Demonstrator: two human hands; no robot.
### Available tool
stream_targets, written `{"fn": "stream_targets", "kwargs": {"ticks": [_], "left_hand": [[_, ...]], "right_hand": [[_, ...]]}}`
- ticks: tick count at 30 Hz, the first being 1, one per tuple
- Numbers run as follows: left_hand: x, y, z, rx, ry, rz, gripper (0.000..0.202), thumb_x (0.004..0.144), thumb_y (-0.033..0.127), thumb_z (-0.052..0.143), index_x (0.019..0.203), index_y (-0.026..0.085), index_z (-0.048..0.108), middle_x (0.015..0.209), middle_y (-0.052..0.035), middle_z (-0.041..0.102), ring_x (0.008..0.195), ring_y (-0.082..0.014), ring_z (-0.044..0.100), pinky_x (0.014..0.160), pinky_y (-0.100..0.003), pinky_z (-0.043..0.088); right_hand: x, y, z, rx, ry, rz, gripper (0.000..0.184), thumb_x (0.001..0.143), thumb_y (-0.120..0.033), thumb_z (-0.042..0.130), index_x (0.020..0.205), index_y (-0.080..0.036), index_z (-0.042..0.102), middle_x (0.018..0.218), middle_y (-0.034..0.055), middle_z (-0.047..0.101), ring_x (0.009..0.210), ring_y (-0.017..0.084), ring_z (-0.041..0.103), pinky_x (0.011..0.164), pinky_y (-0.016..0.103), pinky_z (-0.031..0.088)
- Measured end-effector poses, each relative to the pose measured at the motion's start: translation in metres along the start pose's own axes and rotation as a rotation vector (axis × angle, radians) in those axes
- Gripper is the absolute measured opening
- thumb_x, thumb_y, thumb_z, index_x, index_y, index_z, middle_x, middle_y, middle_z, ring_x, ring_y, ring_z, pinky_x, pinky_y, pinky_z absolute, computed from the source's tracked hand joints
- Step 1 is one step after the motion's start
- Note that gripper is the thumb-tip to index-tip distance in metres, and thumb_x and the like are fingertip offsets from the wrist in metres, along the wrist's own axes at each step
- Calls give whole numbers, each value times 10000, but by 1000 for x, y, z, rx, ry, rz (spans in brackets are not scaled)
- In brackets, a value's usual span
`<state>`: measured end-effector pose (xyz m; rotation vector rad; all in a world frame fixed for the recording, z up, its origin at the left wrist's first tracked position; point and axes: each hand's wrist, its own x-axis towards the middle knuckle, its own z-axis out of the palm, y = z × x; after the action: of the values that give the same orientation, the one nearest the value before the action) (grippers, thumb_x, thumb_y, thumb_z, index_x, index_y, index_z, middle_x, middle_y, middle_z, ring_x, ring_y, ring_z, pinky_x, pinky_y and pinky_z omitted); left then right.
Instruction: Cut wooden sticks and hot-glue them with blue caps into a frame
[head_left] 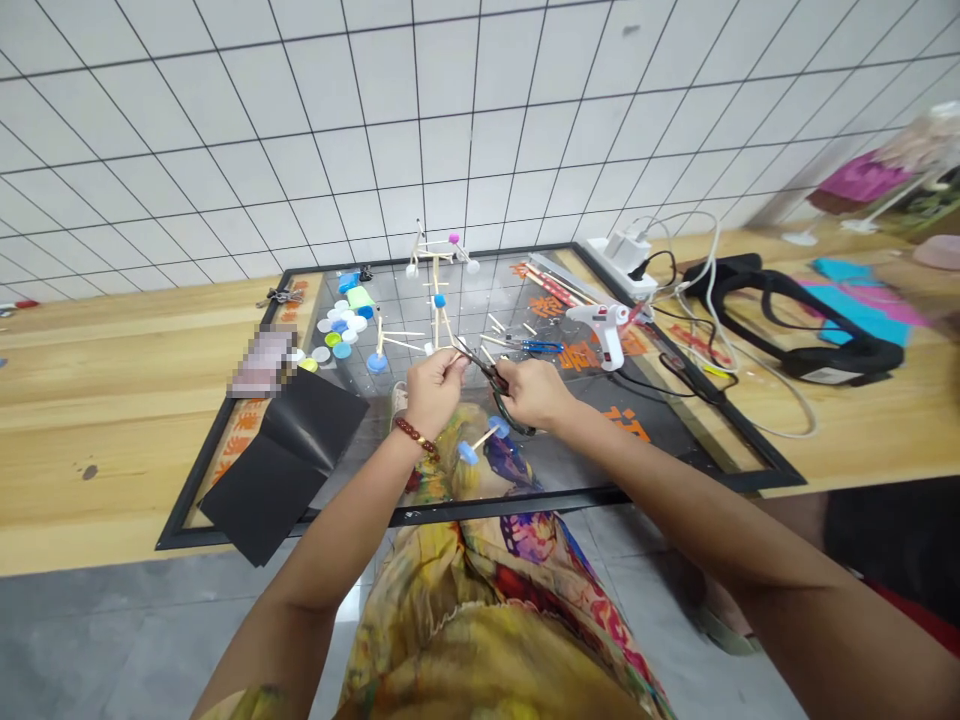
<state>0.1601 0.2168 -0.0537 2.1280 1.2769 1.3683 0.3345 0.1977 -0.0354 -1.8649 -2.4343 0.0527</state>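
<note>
My left hand is closed in a pinch on a thin wooden stick, held over a glass-topped framed board. My right hand is wrapped round the dark handles of a pair of scissors, whose blades point at the stick's end. Just below the hands lies a short stick with a blue cap on each end. A stick-and-cap structure stands behind the hands on the glass.
Several coloured bottle caps lie at the board's left. A black sheet overhangs the front left corner. A white glue gun, blue-handled scissors, a power strip with cables and a black headset lie to the right.
</note>
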Motion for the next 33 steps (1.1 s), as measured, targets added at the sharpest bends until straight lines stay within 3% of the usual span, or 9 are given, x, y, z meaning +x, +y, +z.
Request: {"fn": "stream_targets", "kwargs": {"ticks": [5, 8, 15, 22, 24, 29, 33], "left_hand": [[-3, -4, 0, 351, 54, 204, 176, 843, 146, 487, 805, 184, 654, 745, -57, 682, 709, -174, 615, 637, -267, 400], [-5, -5, 1, 418, 49, 217, 173, 842, 137, 495, 805, 184, 657, 739, -60, 683, 684, -176, 603, 613, -276, 382], [10, 11, 3, 320, -14, 23, 153, 857, 176, 513, 788, 200, 647, 739, -54, 677, 665, -187, 584, 588, -278, 355], [37, 25, 9, -246, -172, -295, 281, 839, 210, 556, 560, 189, 536, 502, 25, 525, 495, -126, 467, 544, -252, 341], [37, 25, 14, -248, -176, -333, 263, 834, 204, 553, 571, 186, 550, 499, 24, 525, 491, -125, 461, 537, -251, 329], [19, 23, 19, 206, -99, -53, 185, 873, 216, 508, 722, 201, 614, 690, -34, 638, 687, -180, 579, 625, -280, 342], [14, 22, 17, 289, -139, -7, 182, 892, 207, 476, 802, 198, 633, 784, -68, 670, 762, -201, 608, 660, -290, 358]], "right_hand": [[-1, -14, -14, -44, -57, 7, 446, 880, -465, 379, 902, -171, 714, 857, 144, 735, 798, 257, 671, 600, 296, 319], [1, -20, -17, -78, -68, 14, 457, 888, -453, 369, 913, -164, 723, 892, 161, 737, 827, 267, 681, 609, 299, 332], [9, -7, -12, -56, -25, -2, 391, 830, -401, 416, 890, -160, 717, 864, 147, 740, 806, 249, 675, 591, 295, 285], [8, 18, -15, -22, 69, 25, 378, 794, -425, 434, 861, -159, 694, 797, 122, 729, 726, 225, 645, 590, 292, 277], [6, 20, -15, -15, 52, 53, 358, 783, -408, 442, 859, -163, 692, 794, 115, 728, 720, 220, 639, 588, 289, 279], [0, 12, -13, -13, 23, 89, 340, 779, -401, 446, 869, -185, 692, 809, 109, 729, 737, 232, 637, 574, 295, 253], [0, 8, -7, 25, 15, 65, 339, 784, -393, 446, 886, -176, 686, 824, 118, 728, 743, 232, 632, 586, 297, 262]]}}
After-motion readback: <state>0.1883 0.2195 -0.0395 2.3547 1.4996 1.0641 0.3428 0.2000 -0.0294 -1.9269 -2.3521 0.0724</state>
